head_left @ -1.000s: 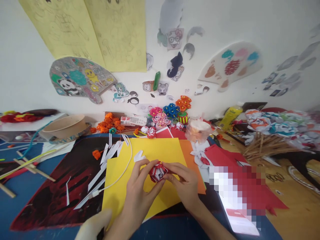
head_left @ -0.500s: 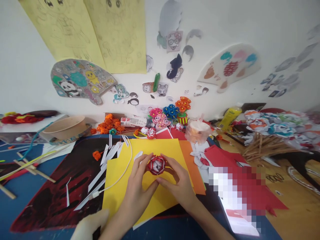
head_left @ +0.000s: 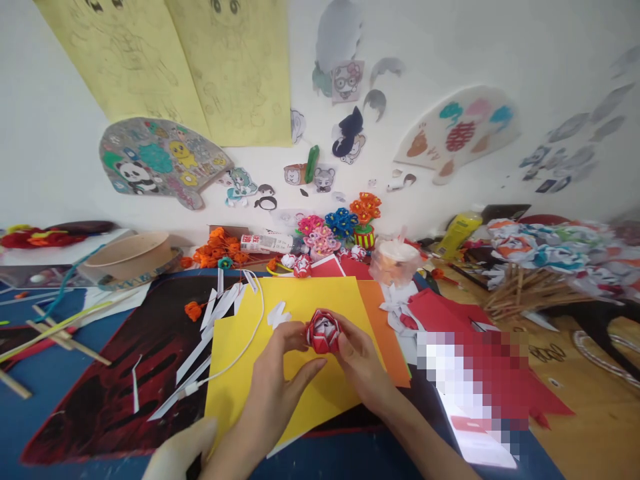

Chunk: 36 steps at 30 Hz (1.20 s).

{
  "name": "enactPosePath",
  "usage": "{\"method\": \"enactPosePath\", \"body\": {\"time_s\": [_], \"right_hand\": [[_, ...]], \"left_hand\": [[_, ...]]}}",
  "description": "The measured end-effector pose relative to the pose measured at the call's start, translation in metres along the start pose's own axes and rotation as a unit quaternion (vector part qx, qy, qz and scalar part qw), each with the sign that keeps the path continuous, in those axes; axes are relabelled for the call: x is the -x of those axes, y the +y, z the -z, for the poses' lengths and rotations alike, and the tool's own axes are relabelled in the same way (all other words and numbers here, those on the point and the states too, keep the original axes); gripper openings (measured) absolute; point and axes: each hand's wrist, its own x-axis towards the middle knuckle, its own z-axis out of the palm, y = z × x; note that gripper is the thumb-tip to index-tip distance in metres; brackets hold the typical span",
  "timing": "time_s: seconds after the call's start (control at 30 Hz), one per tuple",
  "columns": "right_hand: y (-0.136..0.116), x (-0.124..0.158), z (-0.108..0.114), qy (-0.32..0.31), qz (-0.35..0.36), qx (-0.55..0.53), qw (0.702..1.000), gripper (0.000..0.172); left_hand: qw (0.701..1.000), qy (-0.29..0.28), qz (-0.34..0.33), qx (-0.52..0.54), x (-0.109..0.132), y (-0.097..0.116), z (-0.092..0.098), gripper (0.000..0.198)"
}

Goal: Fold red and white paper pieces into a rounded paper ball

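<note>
A small red and white folded-paper flower (head_left: 324,332) is held between my two hands above the yellow paper sheets (head_left: 240,393). My right hand (head_left: 363,363) grips it from the right, the thumb pressed along its lower right side and the fingers mostly hidden behind it. The fingers of my left hand (head_left: 280,367) curl against the flower's left side, while the left thumb sits just below, slightly apart from it. The flower's whitish centre faces up towards me. Folded white paper pieces (head_left: 278,314) lie on the yellow sheet behind my left hand.
White paper strips (head_left: 197,353) and a white cable (head_left: 245,353) lie to the left. Red paper (head_left: 450,313) and a partly pixelated phone (head_left: 480,440) are on the right. A lidded plastic cup (head_left: 397,260), a bowl (head_left: 127,257) and craft flowers (head_left: 320,237) stand along the wall.
The flower has shifted slightly right and tilted. My right thumb has come up against its side, and my left thumb has moved away from the right one. The folded white pieces are more visible.
</note>
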Motion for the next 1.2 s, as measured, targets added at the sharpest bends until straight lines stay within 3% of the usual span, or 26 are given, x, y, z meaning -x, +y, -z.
{"method": "enactPosePath", "body": {"time_s": [0.13, 0.2, 0.37, 0.47, 0.87, 1.2], "right_hand": [[0.000, 0.000, -0.005, 0.005, -0.044, -0.082, 0.996, 0.039], [-0.002, 0.000, -0.006, 0.000, -0.055, -0.105, 0.993, 0.039], [-0.002, 0.000, -0.007, 0.021, -0.069, -0.124, 0.990, 0.034], [-0.001, 0.001, -0.007, 0.034, -0.077, -0.108, 0.991, 0.034], [-0.003, 0.001, -0.006, 0.037, -0.084, -0.061, 0.994, 0.041], [-0.001, -0.002, -0.001, 0.026, -0.105, -0.038, 0.993, 0.038]], "left_hand": [[0.993, -0.005, -0.072, -0.094, -0.004, 0.003, 0.007, 0.005], [0.989, -0.020, -0.089, -0.113, -0.007, 0.006, 0.012, 0.006], [0.979, 0.017, -0.134, -0.150, -0.009, 0.014, 0.017, 0.003], [0.979, -0.011, -0.156, -0.132, -0.008, 0.016, 0.016, 0.005], [0.984, -0.077, -0.136, -0.083, -0.008, 0.009, 0.015, 0.006], [0.952, -0.140, -0.214, -0.168, -0.013, 0.006, 0.028, 0.008]]}}
